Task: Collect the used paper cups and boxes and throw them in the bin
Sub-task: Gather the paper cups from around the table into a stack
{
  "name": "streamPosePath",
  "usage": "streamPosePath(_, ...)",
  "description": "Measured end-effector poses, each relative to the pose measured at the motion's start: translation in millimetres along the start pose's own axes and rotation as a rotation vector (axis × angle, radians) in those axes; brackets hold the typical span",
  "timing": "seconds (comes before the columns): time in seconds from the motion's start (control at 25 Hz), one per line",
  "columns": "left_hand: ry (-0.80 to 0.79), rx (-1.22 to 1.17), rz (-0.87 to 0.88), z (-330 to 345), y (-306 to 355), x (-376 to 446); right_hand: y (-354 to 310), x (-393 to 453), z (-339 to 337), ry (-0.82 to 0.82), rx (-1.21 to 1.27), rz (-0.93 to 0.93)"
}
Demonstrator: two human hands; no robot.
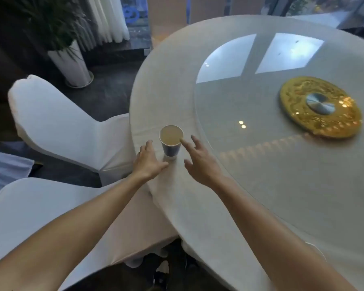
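At the far left, a green leafy plant in a tall white ribbed pot (70,64) stands on the dark floor, well back from me. Nearer, two chairs in white fabric covers crowd the table's left edge: the farther chair (57,122) has its seat pushed just under the rim, and the nearer chair (25,211) sits low in my view beneath my left forearm. My round table under its cream tablecloth (187,198) fills the right half.

My left hand (148,162) hovers above the table's edge, fingers straight and loosely spread, thumb pointing right toward the base of the cup; it holds nothing and is just short of the cup. Between my two hands stands the blue paper cup with a pale inside (171,140), upright on the cloth near the rim, just left of the glass turntable. Whether liquid is in it I cannot tell.

My right hand (201,160) is spread wide too, fingers extended. Its index fingertip (182,141) reaches the cup's right rim and seems to touch it; nothing is gripped.

Further right lies the round clear glass turntable (250,143), reflecting bright windows, and on it the ornate golden disc with a silver centre (320,107), well apart from the cup.
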State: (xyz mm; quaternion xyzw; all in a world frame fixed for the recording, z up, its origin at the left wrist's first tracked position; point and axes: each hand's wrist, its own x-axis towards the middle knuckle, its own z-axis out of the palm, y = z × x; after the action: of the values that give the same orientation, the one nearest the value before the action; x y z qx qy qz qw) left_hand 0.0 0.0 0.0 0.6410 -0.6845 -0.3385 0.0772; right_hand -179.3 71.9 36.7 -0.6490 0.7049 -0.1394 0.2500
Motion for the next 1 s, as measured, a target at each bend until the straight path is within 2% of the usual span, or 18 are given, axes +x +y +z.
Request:
streamPosePath(0.08,-0.026,-0.077,-0.038,-5,2,17,1,32,0,-0.029,-0.053,-0.025)
streamPosePath(0.24,-0.058,-0.137,-0.04,-1,-6,31,9,75,20,-0.213,-0.264,-0.092)
streamPosePath(0.36,-0.09,-0.181,-0.042,8,-12,27,17,78,31,-0.233,-0.288,-0.109)
streamPosePath(0.44,-0.115,-0.215,-0.045,13,-13,22,18,68,33,-0.2,-0.193,-0.092)
streamPosePath(0.56,-0.132,-0.278,-0.004,19,-7,9,21,40,24,-0.173,0.092,0.003)
streamPosePath(0.72,-0.244,-0.338,0.085,34,9,-20,31,-9,4,-0.178,0.318,0.147)
streamPosePath(0.84,-0.296,-0.329,0.149,51,15,-46,40,-53,-6,-0.101,0.338,0.196)
streamPosePath(1.0,-0.368,-0.243,0.233,84,20,-81,66,-129,-14,0.183,0.162,0.266)
